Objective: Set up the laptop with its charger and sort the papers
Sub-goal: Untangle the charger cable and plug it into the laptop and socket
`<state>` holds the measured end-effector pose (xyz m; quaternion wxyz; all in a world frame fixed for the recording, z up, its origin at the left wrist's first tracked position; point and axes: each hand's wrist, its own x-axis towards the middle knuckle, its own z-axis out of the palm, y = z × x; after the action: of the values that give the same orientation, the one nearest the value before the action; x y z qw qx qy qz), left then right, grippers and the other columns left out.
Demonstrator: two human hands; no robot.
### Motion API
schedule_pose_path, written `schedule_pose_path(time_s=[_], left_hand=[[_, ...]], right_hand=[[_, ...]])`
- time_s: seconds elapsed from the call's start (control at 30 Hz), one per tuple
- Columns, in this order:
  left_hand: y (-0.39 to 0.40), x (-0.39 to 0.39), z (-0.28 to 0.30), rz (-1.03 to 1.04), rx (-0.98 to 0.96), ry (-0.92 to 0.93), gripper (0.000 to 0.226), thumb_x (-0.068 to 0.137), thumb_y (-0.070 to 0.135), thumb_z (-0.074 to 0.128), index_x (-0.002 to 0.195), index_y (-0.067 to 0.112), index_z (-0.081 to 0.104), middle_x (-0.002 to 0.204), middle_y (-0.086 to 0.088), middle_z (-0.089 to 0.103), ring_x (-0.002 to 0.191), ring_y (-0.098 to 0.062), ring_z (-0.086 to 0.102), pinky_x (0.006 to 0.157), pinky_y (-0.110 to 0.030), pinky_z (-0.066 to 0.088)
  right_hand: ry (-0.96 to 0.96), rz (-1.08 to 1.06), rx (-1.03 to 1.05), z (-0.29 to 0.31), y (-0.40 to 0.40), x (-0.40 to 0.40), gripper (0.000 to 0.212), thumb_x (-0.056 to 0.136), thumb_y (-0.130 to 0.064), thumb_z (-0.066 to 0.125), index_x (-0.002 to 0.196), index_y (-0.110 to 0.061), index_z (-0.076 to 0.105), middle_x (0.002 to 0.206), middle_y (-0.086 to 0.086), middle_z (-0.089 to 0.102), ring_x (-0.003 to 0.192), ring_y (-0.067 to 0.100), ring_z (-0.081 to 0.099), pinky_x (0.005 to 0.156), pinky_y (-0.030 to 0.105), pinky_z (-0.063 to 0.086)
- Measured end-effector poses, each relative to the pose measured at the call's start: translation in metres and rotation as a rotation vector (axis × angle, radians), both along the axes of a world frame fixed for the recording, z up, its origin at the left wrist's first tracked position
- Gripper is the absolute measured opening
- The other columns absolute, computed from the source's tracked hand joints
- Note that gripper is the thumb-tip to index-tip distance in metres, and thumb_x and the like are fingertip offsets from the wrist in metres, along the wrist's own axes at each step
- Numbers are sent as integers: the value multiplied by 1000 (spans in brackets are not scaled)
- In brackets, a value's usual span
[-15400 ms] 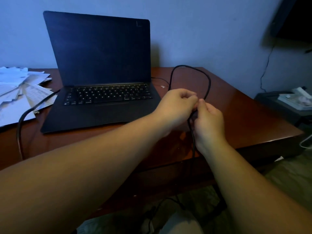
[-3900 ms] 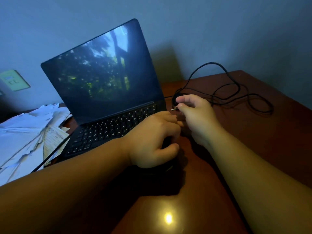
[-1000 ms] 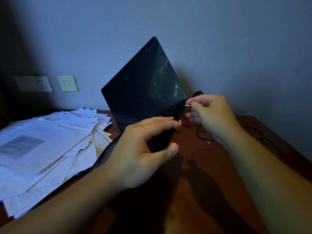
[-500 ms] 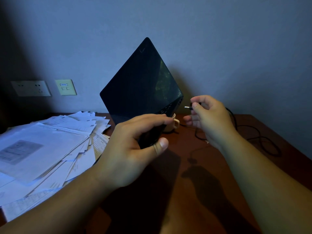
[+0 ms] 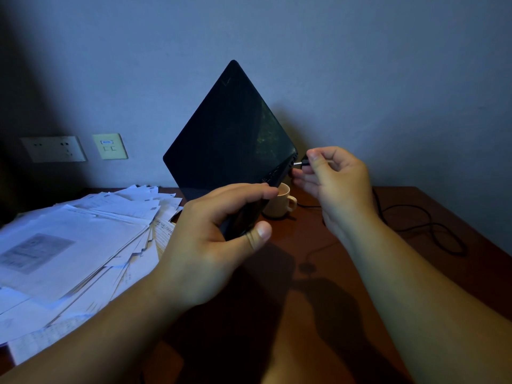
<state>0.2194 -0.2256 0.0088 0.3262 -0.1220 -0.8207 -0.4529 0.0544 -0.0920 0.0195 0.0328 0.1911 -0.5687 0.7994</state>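
- A dim room: a brown counter (image 5: 318, 314) stands against a blue-grey wall (image 5: 360, 65).
- Nearest, a loose heap of papers (image 5: 77, 245) covers the counter's left side.
- The left hand (image 5: 216, 239) grips the laptop (image 5: 230, 139) by its base edge, fingers above and thumb below, tilting it up on one corner.
- The right hand (image 5: 332, 184) pinches the plug (image 5: 302, 163) between thumb and forefinger; its metal tip points at the laptop's side edge, just beside it.
- A cup (image 5: 279, 202) sits behind the laptop.
- The cable (image 5: 432, 231) lies looped on the right.
- On the wall, two sockets (image 5: 54, 148) sit left of the laptop.
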Motion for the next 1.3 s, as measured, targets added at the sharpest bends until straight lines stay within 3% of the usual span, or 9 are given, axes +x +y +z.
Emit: schedule_pose_path(time_s=[0.43,0.67,0.87,1.03,1.17,1.3], left_hand=[[0,0,0,3,-13,-7,37,87,41,66,124,37,69,130,16,67,128,-15,61,103,-35,50],[3,-2,0,7,-46,15,37,88,40,66,124,34,69,129,17,68,129,-11,60,102,-22,47],[7,-3,-3,1,-63,18,38,87,40,67,125,33,69,128,16,69,128,-5,60,100,-15,44],[13,-8,-10,42,-117,0,40,87,39,72,125,28,72,134,10,67,131,-1,56,108,-22,43],[25,-15,-16,68,-169,-49,41,85,38,74,125,26,74,137,8,66,132,3,53,110,-25,43],[46,-26,-25,94,-266,-143,46,82,46,72,127,33,72,143,11,61,136,-2,50,114,-37,41]], right_hand=[[143,-43,97,-1,3,-6,19,99,-12,65,85,-21,72,66,1,73,70,19,76,64,26,60],[298,-107,254,1,7,-7,26,92,-23,69,74,-40,75,74,1,76,74,21,76,74,46,65],[381,-147,321,-2,7,-7,19,87,-29,73,75,-43,75,74,-4,75,71,21,73,71,50,63],[163,-138,176,-16,4,-10,22,89,-20,76,72,-34,78,75,-1,76,77,26,73,79,51,63],[58,-126,153,-27,10,-16,25,91,-11,75,72,-27,77,73,-2,75,77,20,72,78,41,61],[-27,-135,162,-39,22,-24,22,94,-4,70,82,-22,73,75,-2,73,71,13,70,71,30,60]])
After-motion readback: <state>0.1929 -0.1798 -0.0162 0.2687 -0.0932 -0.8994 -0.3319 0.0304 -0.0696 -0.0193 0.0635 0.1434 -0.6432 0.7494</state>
